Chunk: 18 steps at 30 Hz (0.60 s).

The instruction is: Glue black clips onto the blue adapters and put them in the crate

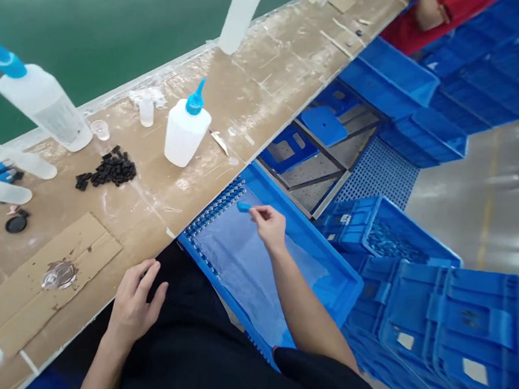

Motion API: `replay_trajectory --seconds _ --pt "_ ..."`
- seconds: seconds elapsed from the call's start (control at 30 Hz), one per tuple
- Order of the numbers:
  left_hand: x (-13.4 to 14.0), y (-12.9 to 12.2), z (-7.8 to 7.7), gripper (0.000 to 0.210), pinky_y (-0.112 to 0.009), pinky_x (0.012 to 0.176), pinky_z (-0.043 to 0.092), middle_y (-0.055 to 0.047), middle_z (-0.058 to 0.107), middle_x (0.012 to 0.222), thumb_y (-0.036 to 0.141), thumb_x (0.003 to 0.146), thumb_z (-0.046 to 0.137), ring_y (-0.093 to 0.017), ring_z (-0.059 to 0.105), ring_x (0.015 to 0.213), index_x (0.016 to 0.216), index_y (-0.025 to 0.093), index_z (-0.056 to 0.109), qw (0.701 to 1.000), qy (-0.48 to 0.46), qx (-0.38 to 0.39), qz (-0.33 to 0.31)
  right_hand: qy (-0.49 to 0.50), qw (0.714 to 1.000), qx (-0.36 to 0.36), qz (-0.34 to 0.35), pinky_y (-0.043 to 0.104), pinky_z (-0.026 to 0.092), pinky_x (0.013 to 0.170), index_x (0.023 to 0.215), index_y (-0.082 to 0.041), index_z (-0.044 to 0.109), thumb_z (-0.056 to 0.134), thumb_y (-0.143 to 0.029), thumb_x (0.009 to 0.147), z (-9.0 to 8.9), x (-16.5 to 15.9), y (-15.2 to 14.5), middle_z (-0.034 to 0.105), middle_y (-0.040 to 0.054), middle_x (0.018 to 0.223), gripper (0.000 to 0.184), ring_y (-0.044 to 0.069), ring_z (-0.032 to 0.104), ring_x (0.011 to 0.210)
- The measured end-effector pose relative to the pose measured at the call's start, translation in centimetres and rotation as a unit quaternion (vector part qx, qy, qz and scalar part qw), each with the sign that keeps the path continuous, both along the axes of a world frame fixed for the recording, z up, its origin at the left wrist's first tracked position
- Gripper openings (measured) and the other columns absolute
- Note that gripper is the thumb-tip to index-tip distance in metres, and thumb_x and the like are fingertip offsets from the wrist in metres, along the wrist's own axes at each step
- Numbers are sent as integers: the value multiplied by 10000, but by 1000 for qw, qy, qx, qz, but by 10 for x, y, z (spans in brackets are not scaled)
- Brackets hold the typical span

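Note:
My right hand (pixel 270 225) pinches a small blue plastic piece (pixel 244 207) between thumb and fingers. It hovers above a blue tray (pixel 337 280) lined with a thin translucent sheet (pixel 243 257). Rows of small parts (pixel 215 207) line the tray's far left side; their kind is too small to tell. Over my lap by the table edge, my left hand (pixel 136 301) rests with fingers apart and nothing in them. Near it lies a cardboard strip (pixel 87 240) with a patch of clear, wet-looking material (pixel 60 274). A pile of small black pieces (pixel 110 169) sits farther back.
On the brown-covered table (pixel 154 212) stand a white bottle with blue nozzle (pixel 186 134), a larger bottle (pixel 46 111) and a small vial (pixel 146 112). Blue crates (pixel 473 339) stack at right; one bin (pixel 396 236) holds blue pieces. Another person's red sleeve (pixel 460 13) shows at top right.

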<state>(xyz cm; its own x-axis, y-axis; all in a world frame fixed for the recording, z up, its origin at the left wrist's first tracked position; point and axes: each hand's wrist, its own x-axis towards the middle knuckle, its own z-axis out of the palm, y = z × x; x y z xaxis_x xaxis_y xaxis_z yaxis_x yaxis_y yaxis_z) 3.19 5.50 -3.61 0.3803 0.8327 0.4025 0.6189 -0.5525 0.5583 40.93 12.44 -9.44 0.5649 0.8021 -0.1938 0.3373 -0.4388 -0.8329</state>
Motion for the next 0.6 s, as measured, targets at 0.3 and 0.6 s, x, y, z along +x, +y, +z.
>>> replay_trajectory --seconds 0.3,0.6 --pt "-6 8 3 266 -364 828 634 -84 715 1061 75 951 624 -225 724 977 1173 214 671 999 16 -40 -15 -145 983 -71 -84 405 467 966 886 -152 715 621 -449 919 -74 78 65 767 157 1004 314 280 667 1025" --pt "-4 6 -1 294 -444 788 643 -80 709 1044 106 951 609 -277 723 954 1180 281 667 998 7 -64 -5 -120 988 -85 -45 435 586 957 1224 -156 659 626 -441 1014 -101 84 97 673 87 1242 355 219 683 1079"
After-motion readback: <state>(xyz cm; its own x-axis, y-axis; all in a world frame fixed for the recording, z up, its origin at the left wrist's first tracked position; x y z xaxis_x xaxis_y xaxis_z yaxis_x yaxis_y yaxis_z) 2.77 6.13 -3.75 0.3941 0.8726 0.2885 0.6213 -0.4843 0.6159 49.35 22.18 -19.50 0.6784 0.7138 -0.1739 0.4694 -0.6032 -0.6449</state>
